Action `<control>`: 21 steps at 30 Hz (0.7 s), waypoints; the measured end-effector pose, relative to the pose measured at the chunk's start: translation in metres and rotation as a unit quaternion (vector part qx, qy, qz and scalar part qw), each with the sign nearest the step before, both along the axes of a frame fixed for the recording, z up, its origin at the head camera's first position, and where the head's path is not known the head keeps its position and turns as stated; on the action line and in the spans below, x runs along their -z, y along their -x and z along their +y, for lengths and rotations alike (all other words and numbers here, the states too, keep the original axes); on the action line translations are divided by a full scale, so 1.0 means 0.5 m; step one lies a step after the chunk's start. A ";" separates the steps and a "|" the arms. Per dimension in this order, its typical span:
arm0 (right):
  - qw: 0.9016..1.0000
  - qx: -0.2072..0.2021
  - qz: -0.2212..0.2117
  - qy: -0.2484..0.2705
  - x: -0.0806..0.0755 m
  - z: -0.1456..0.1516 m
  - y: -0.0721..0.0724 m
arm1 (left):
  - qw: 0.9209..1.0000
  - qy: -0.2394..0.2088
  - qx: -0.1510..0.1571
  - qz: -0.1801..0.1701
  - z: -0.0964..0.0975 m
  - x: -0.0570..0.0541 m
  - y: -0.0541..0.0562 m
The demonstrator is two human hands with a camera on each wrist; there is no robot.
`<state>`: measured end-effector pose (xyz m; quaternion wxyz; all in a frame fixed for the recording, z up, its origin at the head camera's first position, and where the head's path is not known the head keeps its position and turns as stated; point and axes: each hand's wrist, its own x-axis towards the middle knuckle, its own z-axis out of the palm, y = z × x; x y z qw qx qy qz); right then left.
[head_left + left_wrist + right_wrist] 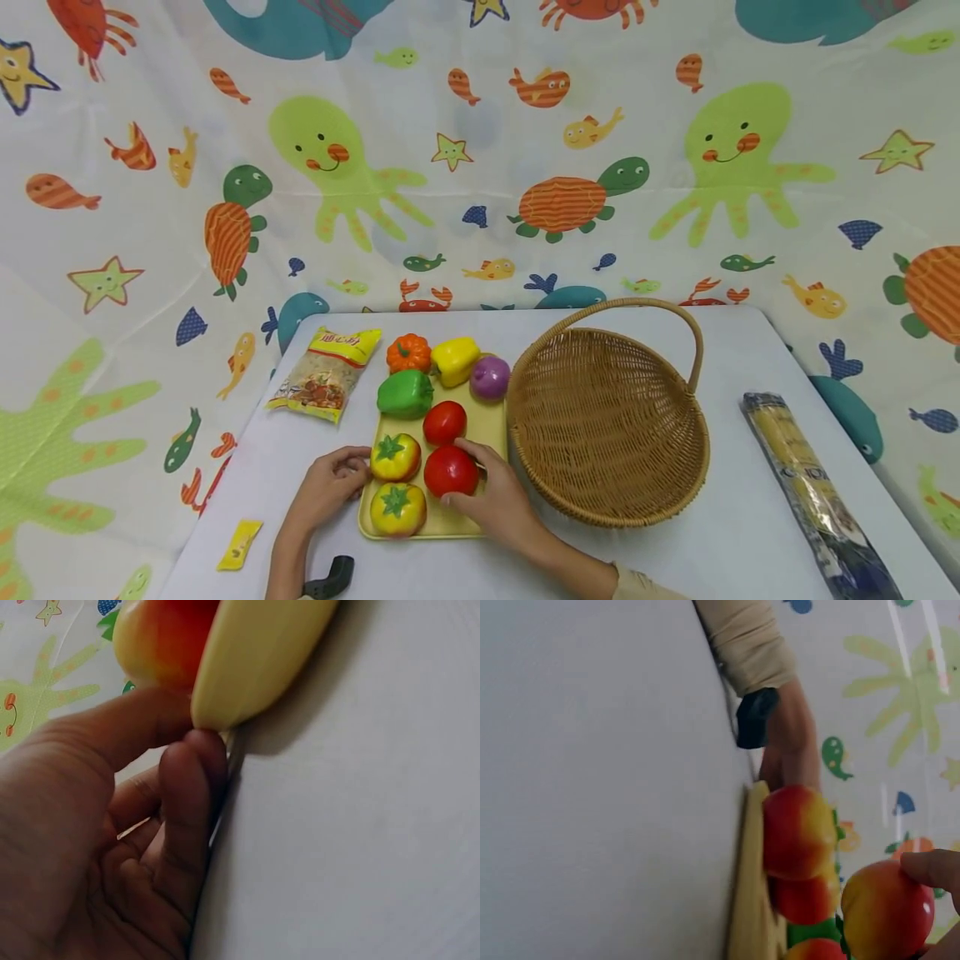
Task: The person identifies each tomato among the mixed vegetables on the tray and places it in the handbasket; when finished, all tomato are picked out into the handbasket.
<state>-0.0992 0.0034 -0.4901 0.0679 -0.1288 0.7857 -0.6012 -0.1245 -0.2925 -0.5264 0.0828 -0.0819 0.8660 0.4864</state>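
Note:
My right hand point(501, 504) grips a red toy tomato point(450, 472) between thumb and fingers over the yellow tray point(491, 527). In the right wrist view this tomato point(889, 911) shows a yellow side and stands out apart from the others. My left hand point(330, 485) pinches the tray's left edge; its fingertips meet at the rim point(262, 667) in the left wrist view. Two yellow-red tomatoes with green leaves, an upper one point(395, 457) and a lower one point(398, 510), lie on the tray by the left hand. Another red tomato point(445, 422) sits just beyond the held one.
Behind on the tray are a green pepper point(405, 394), an orange pumpkin point(409, 354), a yellow pepper point(455, 361) and a purple onion point(490, 377). A wicker basket point(607, 433) stands to the right, noodle packages point(813, 492) beyond it. A food bag point(326, 375) and yellow packet point(240, 545) lie left.

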 end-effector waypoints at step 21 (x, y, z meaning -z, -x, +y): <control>0.962 -0.268 0.030 -0.038 -0.318 0.263 0.031 | 1.000 0.007 -0.003 0.004 0.003 0.002 -0.002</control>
